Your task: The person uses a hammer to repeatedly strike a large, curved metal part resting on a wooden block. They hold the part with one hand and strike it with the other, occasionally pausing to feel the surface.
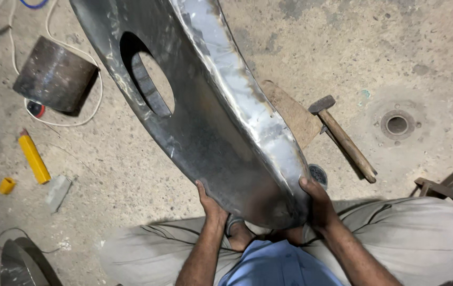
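No packages, labels, signs, screens.

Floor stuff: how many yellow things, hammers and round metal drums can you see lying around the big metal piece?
Yellow things: 2, a long yellow marker and a small yellow cap
Hammers: 1, a wooden-handled hammer
Metal drums: 1, a dark drum
Total: 4

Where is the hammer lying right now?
In the head view the hammer lies on the concrete floor, right of the big curved metal sheet, between it and the round floor drain.
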